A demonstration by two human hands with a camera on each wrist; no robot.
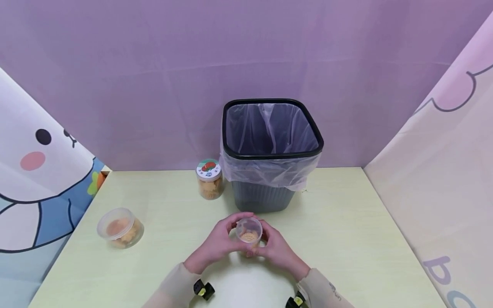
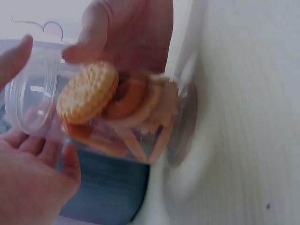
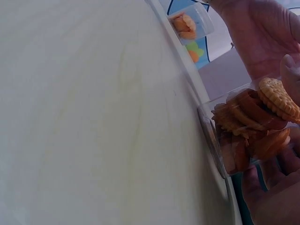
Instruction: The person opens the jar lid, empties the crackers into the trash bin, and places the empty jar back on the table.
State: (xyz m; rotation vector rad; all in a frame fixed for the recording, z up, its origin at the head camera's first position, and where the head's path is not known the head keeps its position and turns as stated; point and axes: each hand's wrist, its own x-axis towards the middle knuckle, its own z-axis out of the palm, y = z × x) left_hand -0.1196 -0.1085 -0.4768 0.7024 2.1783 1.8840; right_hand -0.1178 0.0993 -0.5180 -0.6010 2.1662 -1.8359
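Observation:
Both hands hold a clear plastic jar (image 1: 249, 226) of biscuits upright at the table, in front of the bin. My left hand (image 1: 218, 243) curls round its left side, and my right hand (image 1: 278, 252) grips the other side. The thumbs come near each other at the front of the jar in the head view. No lid sits on its threaded neck (image 2: 35, 96) in the left wrist view. Through the wall show a round biscuit (image 2: 88, 93) with a notched edge and several browner pieces. The jar's base (image 3: 213, 140) is right at the tabletop in the right wrist view.
A grey bin (image 1: 262, 196) with a black rim and a clear liner stands just beyond the hands. Left of it is a biscuit jar (image 1: 209, 184) with a printed lid. Another clear jar (image 1: 125, 233) of biscuits stands far left on the pale table (image 1: 366, 256). Purple cloth (image 1: 154, 85) hangs behind.

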